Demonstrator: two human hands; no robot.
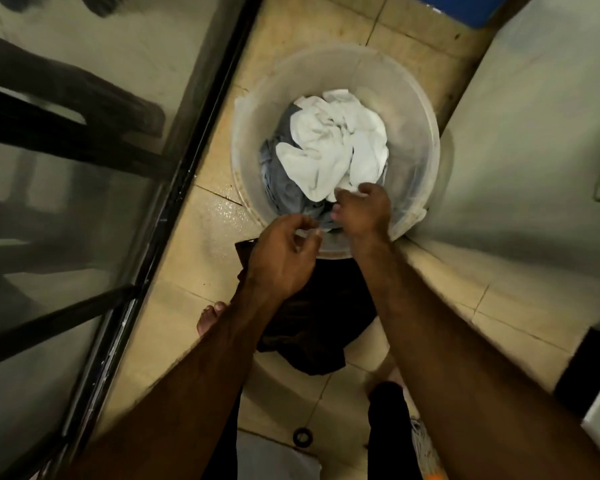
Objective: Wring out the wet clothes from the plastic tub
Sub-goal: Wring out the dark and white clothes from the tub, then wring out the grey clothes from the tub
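- The plastic tub [420,133] sits on the tiled floor [291,46] at 12 o'clock from me. It is round and translucent, and its near rim is under my hands.
- Inside it, a crumpled white cloth [333,147] lies on top of a grey cloth [281,188]. The grey shows along the pile's 9 to 6 o'clock side.
- My right hand [364,213] is down inside the tub at its 6 o'clock edge, with the fingers curled at the near corner of the white cloth. The fingers are blurred, so I cannot tell whether they pinch the fabric or only touch it.
- My left hand [281,261] hovers over the rim at about 7 o'clock. The fingers are loosely curled and I can make out nothing in them.
- A dark brown cloth [309,327] is heaped beneath my forearms, just beside the tub at its 6 o'clock.
- A bare foot [210,318] stands at 9 o'clock of that heap.
- A black door frame [174,188] with glass runs along my 9 o'clock side.
- A pale wall [534,133] rises at 3 o'clock.
- A small black ring [302,436] lies on the floor at 6 o'clock.
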